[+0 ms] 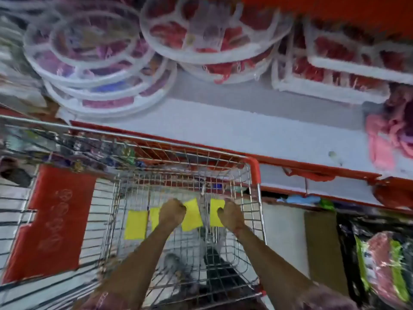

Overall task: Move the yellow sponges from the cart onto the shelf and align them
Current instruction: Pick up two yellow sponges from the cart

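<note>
Several flat yellow sponges lie on the wire floor of the cart (257, 175). One sponge (135, 224) lies alone at the left. My left hand (172, 212) reaches down into the cart, its fingers closed over the edge of a second sponge (191, 214), with a third sponge (154, 217) partly hidden under the wrist. My right hand (230, 213) is closed on the rightmost sponge (215, 212). The grey shelf (257, 133) with a red front edge runs beyond the cart. The picture is blurred by motion.
Stacks of round white divided trays (100, 63) and rectangular ones (335, 70) fill the back of the shelf. Pink items (384, 144) lie at its right end. A red flap (51, 222) hangs on a second cart at left. Packaged goods (384, 265) sit low right.
</note>
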Motion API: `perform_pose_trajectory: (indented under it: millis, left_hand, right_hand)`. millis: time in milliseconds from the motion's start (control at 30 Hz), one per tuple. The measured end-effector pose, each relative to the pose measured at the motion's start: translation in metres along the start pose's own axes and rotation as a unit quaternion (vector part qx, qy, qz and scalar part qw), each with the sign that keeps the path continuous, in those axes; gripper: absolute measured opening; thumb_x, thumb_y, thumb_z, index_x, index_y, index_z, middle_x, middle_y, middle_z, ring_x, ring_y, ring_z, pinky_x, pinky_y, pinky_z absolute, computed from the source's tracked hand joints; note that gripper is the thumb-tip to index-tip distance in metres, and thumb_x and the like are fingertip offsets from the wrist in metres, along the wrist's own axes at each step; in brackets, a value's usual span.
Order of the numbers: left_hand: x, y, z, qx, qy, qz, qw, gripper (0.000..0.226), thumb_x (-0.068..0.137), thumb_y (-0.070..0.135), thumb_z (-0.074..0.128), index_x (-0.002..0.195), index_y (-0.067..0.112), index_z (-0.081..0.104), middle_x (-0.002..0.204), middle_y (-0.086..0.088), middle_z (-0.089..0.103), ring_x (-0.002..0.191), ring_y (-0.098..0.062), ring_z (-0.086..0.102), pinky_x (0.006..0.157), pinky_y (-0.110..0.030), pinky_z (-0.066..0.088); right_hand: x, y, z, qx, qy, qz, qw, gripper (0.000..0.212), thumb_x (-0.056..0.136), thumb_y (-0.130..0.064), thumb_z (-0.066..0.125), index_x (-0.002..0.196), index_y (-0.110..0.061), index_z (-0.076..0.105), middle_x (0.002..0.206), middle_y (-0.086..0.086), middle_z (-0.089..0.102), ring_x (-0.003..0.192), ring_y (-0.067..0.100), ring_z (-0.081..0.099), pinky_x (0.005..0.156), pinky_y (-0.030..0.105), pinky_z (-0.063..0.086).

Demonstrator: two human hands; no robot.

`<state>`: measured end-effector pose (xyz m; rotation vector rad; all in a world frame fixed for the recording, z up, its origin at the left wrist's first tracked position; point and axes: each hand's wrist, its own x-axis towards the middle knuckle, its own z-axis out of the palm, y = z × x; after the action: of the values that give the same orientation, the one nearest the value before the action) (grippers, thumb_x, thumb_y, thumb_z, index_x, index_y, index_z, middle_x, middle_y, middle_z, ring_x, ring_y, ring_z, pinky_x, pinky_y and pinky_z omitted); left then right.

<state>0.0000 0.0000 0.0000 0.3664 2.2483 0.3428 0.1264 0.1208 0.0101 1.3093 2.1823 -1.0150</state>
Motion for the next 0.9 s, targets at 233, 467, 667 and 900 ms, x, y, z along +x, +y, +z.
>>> perform_pose_trajectory:
  millis: [233, 467, 667, 900]
  left_hand:
    - [0.032, -0.012, 0.059, -0.039, -0.065, -0.126, 0.989, 0.050, 0.092, 0.020, 0.057, 0.135, 0.000, 0.043, 0.128, -0.021, 0.060, 0.117, -0.038, 0.057, 0.092, -0.041, 0.048]
    - [0.047, -0.007, 0.070, -0.058, 0.002, -0.151, 0.987, 0.059, 0.090, 0.021, 0.062, 0.138, -0.003, 0.038, 0.132, -0.023, 0.058, 0.121, -0.038, 0.056, 0.094, -0.043, 0.047]
    - [0.052, -0.008, 0.071, -0.104, -0.002, -0.208, 0.973, 0.059, 0.081, 0.030, 0.072, 0.128, -0.001, 0.052, 0.136, -0.024, 0.044, 0.118, -0.040, 0.053, 0.099, -0.044, 0.045]
    - [0.035, -0.018, 0.054, -0.166, -0.004, -0.191, 0.968, 0.049, 0.080, 0.031, 0.074, 0.116, 0.001, 0.060, 0.117, -0.019, 0.068, 0.107, -0.035, 0.064, 0.088, -0.041, 0.054]
  right_hand:
    - [0.028, 0.025, 0.061, -0.004, -0.061, 0.090, 0.994, 0.068, 0.095, -0.022, 0.046, 0.144, 0.010, 0.011, 0.156, 0.030, 0.008, 0.145, 0.039, 0.011, 0.120, 0.040, 0.021]
    - [0.038, 0.016, 0.088, 0.060, 0.086, 0.070, 0.992, 0.067, 0.083, -0.009, 0.056, 0.143, -0.003, 0.025, 0.141, 0.023, 0.034, 0.126, 0.041, 0.041, 0.103, 0.048, 0.044]
    - [0.054, 0.015, 0.088, 0.063, 0.058, 0.135, 0.987, 0.076, 0.082, -0.014, 0.063, 0.144, -0.007, 0.021, 0.140, 0.021, 0.045, 0.126, 0.040, 0.043, 0.101, 0.047, 0.046]
    - [0.047, 0.014, 0.071, 0.159, 0.059, 0.158, 0.973, 0.056, 0.072, -0.011, 0.072, 0.122, -0.006, 0.047, 0.118, 0.020, 0.061, 0.106, 0.035, 0.060, 0.082, 0.038, 0.052]
